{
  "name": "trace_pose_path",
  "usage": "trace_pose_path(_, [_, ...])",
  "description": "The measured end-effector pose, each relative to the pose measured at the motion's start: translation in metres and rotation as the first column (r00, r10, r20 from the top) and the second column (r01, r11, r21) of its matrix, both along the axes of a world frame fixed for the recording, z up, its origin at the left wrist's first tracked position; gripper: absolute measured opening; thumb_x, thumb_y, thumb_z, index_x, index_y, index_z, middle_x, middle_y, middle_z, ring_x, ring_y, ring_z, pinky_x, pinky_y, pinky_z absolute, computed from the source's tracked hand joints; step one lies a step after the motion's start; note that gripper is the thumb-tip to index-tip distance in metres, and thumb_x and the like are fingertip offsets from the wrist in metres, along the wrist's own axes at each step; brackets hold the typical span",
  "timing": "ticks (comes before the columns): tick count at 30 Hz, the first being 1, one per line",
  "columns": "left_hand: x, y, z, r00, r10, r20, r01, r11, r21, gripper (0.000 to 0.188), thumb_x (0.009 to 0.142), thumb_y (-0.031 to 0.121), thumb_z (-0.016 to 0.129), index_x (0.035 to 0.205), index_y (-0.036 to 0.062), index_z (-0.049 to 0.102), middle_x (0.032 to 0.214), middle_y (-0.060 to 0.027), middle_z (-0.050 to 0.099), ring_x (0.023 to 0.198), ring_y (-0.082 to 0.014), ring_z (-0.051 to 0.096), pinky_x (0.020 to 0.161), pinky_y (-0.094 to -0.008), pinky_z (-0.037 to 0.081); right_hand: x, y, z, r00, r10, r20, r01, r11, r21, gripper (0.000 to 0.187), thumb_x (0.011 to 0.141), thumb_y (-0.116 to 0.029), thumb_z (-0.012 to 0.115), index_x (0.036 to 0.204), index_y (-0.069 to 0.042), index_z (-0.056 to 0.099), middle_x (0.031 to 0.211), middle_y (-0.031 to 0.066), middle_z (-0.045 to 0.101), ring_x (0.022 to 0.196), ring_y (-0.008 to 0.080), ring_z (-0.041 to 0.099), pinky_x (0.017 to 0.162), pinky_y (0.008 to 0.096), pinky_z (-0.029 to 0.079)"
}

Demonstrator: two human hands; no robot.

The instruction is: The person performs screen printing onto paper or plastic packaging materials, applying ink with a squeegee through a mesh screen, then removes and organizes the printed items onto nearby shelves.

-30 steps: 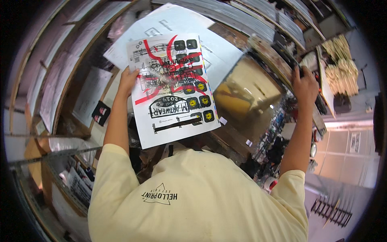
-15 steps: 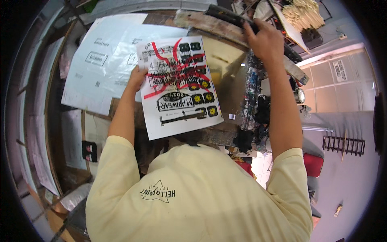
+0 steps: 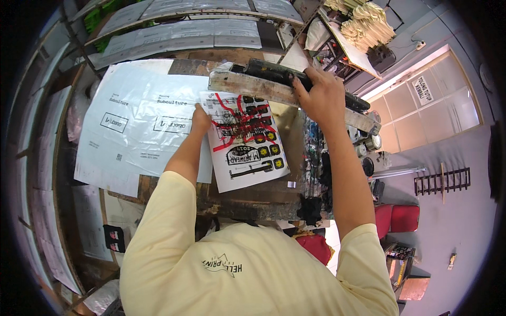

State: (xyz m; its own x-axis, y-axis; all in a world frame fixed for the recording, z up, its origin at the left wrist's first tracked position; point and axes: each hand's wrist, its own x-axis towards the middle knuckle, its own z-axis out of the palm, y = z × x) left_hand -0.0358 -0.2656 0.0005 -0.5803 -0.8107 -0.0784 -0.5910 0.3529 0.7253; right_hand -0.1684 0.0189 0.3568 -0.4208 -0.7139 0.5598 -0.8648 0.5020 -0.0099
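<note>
At the left edge of a white printed sheet [image 3: 224, 179] is my left hand [image 3: 199, 120], closed on it with the thumb side up; some fingers are hidden. Black shapes, red strokes and yellow emblems cover the sheet. My right hand [image 3: 324, 95] is wrapped round a long black bar [image 3: 271, 71]. The bar runs along a worn wooden rail [image 3: 253, 87] at the sheet's far end. Right of the sheet shows a yellowish glossy panel [image 3: 287, 124], partly hidden by the rail and my right arm.
A translucent plastic-like sheet [image 3: 142, 139] with black print covers the table's left part. Paint-stained layers [image 3: 311, 158] line the table's right edge. Racks of printed sheets [image 3: 184, 34] stand behind and to the left. A red chair [image 3: 403, 217] is at the right.
The view has tilted, showing more of the racks behind. The rail and black bar, with my right hand on them, have come closer to the printed sheet's far edge. My left hand stays at its left edge.
</note>
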Motion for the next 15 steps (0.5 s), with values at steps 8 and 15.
trace_pose_path(8, [-0.005, -0.025, -0.011, 0.983, -0.148, -0.111, 0.117, 0.961, -0.249, 0.048, 0.087, 0.002, 0.065, 0.134, -0.0042, 0.062, 0.108, -0.0317, 0.069, 0.104, -0.0448, 0.068, 0.091, -0.0487, 0.054, 0.006, -0.002, -0.010, 1.000, 0.026, 0.003, -0.026, 0.999, -0.024, 0.040, 0.088, -0.046, 0.070, 0.090, -0.006, 0.069, 0.085, 0.0109, 0.067, 0.089, 0.0320, 0.064, 0.082, 0.0446, 0.043])
trace_pose_path(15, [-0.003, -0.019, -0.016, 0.991, -0.134, 0.014, 0.134, 0.967, -0.218, 0.052, 0.091, 0.008, 0.066, 0.141, -0.0007, 0.058, 0.112, -0.0299, 0.067, 0.108, -0.0441, 0.066, 0.095, -0.0487, 0.052, 0.007, -0.003, -0.009, 1.000, 0.013, -0.026, -0.013, 1.000, -0.010, 0.038, 0.088, -0.045, 0.070, 0.092, -0.007, 0.071, 0.086, 0.0114, 0.067, 0.090, 0.0326, 0.064, 0.081, 0.0456, 0.043])
